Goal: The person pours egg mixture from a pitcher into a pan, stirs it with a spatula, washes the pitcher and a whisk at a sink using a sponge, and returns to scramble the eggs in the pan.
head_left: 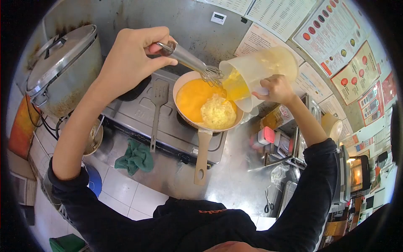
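My left hand [132,59] is closed round the handle of a metal whisk [184,56], its wires at the mouth of a tilted plastic pitcher. By its handle, my right hand [276,89] grips that translucent pitcher [268,63], which tips toward the frying pan. Yellow-orange liquid [237,86] lies at the pitcher's lip and runs down into the pan. The frying pan [178,82] sits on the stove with its beige handle [202,157] toward me. Orange liquid [191,98] covers much of the pan, and a paler curdled mound [218,112] lies at its right side.
A grey slotted spatula [159,96] lies on the stove [130,105] left of the pan. A green cloth [134,157] rests at the counter's front edge. A large lidded pot [71,67] stands far left. Scissors [268,203] and a red-lidded container [266,135] are at right.
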`<state>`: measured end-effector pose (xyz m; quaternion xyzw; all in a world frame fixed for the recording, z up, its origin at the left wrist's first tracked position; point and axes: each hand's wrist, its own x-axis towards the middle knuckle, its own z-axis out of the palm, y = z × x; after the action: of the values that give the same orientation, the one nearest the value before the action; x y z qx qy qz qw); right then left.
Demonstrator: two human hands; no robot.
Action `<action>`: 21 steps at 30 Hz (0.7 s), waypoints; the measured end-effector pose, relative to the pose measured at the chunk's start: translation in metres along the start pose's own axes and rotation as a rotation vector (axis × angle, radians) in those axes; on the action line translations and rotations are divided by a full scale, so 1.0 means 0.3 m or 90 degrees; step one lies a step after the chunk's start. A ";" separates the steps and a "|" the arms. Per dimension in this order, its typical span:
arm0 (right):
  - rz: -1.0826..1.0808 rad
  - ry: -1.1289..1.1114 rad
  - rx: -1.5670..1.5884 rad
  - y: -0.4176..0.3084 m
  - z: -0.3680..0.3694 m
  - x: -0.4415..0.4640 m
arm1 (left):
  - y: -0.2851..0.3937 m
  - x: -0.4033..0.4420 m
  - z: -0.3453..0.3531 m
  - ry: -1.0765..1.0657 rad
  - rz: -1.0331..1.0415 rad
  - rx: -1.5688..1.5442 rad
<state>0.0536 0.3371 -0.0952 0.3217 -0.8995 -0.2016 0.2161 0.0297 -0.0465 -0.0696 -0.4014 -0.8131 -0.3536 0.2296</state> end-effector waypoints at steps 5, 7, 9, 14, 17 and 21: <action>-0.137 0.102 -0.052 -0.022 -0.007 0.000 | -0.002 -0.051 0.036 0.028 0.045 -0.008; -0.142 0.109 -0.063 -0.029 -0.022 0.003 | -0.006 -0.069 0.069 0.051 0.078 -0.007; -0.145 0.114 -0.076 -0.031 -0.039 0.004 | 0.005 -0.084 0.091 0.068 0.114 0.021; -0.095 0.140 -0.068 -0.034 -0.049 -0.014 | 0.001 -0.097 0.141 0.128 0.122 -0.016; -0.111 0.120 -0.083 -0.051 -0.053 -0.026 | 0.001 -0.087 0.143 0.139 0.156 -0.003; -0.066 0.138 -0.066 -0.070 -0.045 -0.027 | 0.023 -0.063 0.161 0.126 0.133 0.006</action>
<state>0.0766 0.3246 -0.0969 0.3757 -0.8415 -0.2228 0.3179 0.0418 -0.0160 -0.1105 -0.4457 -0.7420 -0.3619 0.3461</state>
